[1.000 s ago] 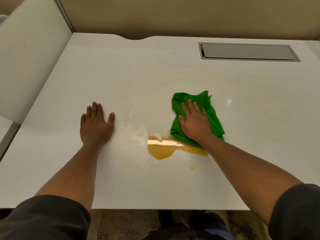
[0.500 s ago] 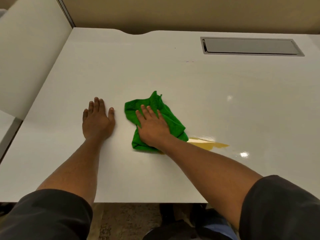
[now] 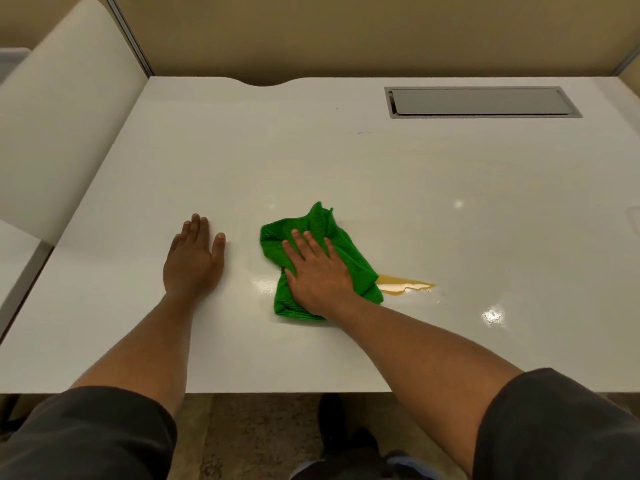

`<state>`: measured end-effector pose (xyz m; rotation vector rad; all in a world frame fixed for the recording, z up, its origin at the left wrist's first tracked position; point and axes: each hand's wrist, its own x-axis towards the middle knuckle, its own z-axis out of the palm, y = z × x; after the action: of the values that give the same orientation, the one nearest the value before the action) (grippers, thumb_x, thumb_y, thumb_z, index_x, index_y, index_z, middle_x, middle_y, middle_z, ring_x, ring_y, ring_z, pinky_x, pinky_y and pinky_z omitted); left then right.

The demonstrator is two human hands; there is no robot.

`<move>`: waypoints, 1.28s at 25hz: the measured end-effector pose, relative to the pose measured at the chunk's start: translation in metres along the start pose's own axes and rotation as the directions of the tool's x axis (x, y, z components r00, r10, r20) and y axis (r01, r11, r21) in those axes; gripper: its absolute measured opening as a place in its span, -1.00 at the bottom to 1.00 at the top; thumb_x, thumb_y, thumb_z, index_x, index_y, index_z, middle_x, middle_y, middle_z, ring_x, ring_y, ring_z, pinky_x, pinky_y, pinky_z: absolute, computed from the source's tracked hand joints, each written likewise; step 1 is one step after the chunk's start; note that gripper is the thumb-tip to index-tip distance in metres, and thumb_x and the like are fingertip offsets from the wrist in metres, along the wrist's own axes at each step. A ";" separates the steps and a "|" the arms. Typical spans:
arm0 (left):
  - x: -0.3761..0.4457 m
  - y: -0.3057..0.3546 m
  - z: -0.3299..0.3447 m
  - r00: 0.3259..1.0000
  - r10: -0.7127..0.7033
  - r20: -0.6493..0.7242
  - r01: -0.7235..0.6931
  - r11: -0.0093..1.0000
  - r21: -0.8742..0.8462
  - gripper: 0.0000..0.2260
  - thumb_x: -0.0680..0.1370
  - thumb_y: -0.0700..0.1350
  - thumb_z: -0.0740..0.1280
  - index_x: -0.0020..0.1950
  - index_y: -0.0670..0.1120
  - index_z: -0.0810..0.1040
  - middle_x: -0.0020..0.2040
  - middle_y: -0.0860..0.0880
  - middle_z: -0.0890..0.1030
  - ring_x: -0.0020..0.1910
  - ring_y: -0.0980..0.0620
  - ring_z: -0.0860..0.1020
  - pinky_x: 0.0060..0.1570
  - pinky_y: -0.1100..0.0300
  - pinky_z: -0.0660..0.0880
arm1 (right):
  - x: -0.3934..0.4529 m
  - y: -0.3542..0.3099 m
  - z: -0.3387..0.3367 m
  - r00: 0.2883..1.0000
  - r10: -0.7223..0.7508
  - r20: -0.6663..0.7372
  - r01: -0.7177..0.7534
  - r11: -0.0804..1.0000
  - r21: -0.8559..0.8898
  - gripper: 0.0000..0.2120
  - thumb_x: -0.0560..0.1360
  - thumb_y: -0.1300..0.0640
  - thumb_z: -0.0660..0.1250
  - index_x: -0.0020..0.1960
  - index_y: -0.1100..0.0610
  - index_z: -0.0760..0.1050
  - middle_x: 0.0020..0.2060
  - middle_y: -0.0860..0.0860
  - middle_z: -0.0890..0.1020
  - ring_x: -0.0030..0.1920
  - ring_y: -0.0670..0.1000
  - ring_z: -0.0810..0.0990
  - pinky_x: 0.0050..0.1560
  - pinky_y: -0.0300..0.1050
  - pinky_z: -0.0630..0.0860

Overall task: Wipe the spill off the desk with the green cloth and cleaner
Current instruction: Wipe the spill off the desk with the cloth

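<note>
A crumpled green cloth [image 3: 349, 251] lies on the white desk [image 3: 311, 161] near the front middle. My right hand [image 3: 317, 271] presses flat on top of it, fingers spread. A thin amber spill [image 3: 403, 285] shows on the desk just right of the cloth, with a wet sheen [image 3: 266, 284] to the cloth's left. My left hand [image 3: 194, 259] rests palm down on the desk, left of the cloth and apart from it, holding nothing. No cleaner bottle is in view.
A grey metal cable hatch [image 3: 481, 102] is set into the desk at the back right. A white side panel [image 3: 59, 133] rises along the left edge, and a beige partition [image 3: 346, 36] stands behind the desk. My legs and the floor show below the front edge.
My right hand swept the cloth from right to left across the puddle, leaving only a thin amber strip, then came slightly back to the right. My left hand stayed put.
</note>
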<state>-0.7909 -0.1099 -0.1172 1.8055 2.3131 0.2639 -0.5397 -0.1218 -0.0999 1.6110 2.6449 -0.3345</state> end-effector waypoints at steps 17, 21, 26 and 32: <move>-0.124 0.015 0.006 0.988 -0.056 0.147 0.044 0.996 0.084 -0.21 0.50 0.36 -0.27 0.60 -0.09 -0.15 0.61 -0.01 -0.16 0.58 0.04 -0.14 0.54 0.06 -0.13 | -0.138 0.214 -0.012 0.859 0.508 -0.060 -0.508 0.861 0.013 -0.16 0.35 -0.56 -0.40 0.54 -0.23 -0.20 0.59 -0.08 -0.11 0.58 0.07 -0.12 0.42 0.46 -0.19; -0.128 0.015 0.005 0.987 -0.049 0.150 0.036 0.995 0.090 -0.21 0.50 0.36 -0.26 0.60 -0.10 -0.16 0.61 -0.02 -0.17 0.58 0.03 -0.15 0.54 0.04 -0.11 | -0.164 0.243 -0.016 0.847 0.528 -0.062 -0.528 0.849 0.006 -0.18 0.35 -0.56 -0.39 0.54 -0.25 -0.19 0.59 -0.09 -0.09 0.58 0.07 -0.10 0.43 0.47 -0.16; -0.130 0.013 0.010 0.996 -0.032 0.082 0.021 0.992 0.128 -0.22 0.54 0.38 -0.24 0.60 -0.10 -0.11 0.62 -0.05 -0.13 0.59 -0.02 -0.07 0.53 0.01 -0.04 | -0.207 0.282 -0.017 0.743 0.668 -0.044 -0.669 0.741 -0.059 -0.16 0.31 -0.61 -0.35 0.51 -0.32 -0.18 0.59 -0.10 -0.08 0.57 0.15 -0.11 0.32 0.56 -0.25; -0.134 0.016 0.010 0.999 -0.023 0.038 0.019 0.995 0.097 -0.22 0.54 0.38 -0.26 0.60 -0.11 -0.08 0.62 -0.04 -0.07 0.59 -0.02 -0.03 0.53 0.04 -0.03 | -0.203 0.256 -0.011 0.670 0.738 -0.082 -0.735 0.675 0.073 -0.26 0.47 -0.44 -0.24 0.57 -0.16 -0.07 0.60 0.02 0.01 0.57 0.19 -0.03 0.44 0.46 -0.06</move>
<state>-0.7416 -0.2361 -0.1169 1.8122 2.3548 0.1145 -0.2193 -0.1842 -0.1052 2.5737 1.7756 -0.2505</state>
